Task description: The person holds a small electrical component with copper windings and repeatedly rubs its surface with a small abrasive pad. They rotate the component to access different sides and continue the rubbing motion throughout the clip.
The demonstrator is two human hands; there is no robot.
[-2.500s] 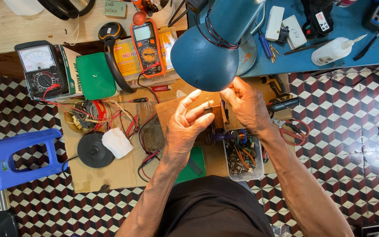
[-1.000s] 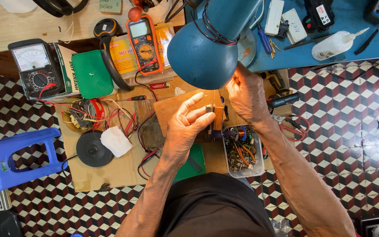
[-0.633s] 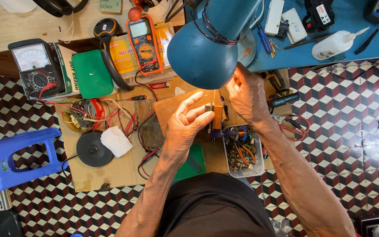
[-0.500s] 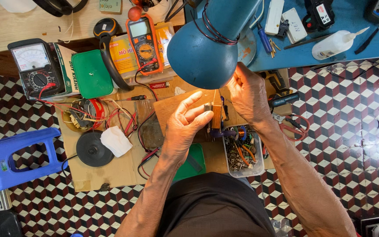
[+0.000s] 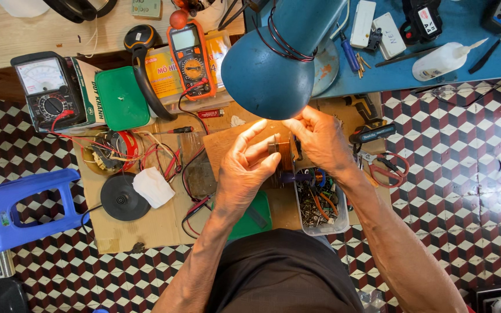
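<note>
Copper-wound coil has been lifted closer under the blue lamp shade, pinched by the left hand, right hand curled round it.

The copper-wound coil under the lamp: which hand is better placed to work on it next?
Probably the right hand: its fingertips meet the top of the coil, while the left hand grips and steadies it from the side.

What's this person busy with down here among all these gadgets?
Under a teal desk lamp, a person holds a small copper-wound coil between both hands: left hand gripping it, right hand fingering its top. Around them lie an orange digital multimeter, a black analog meter and a clear tray of parts.
</note>
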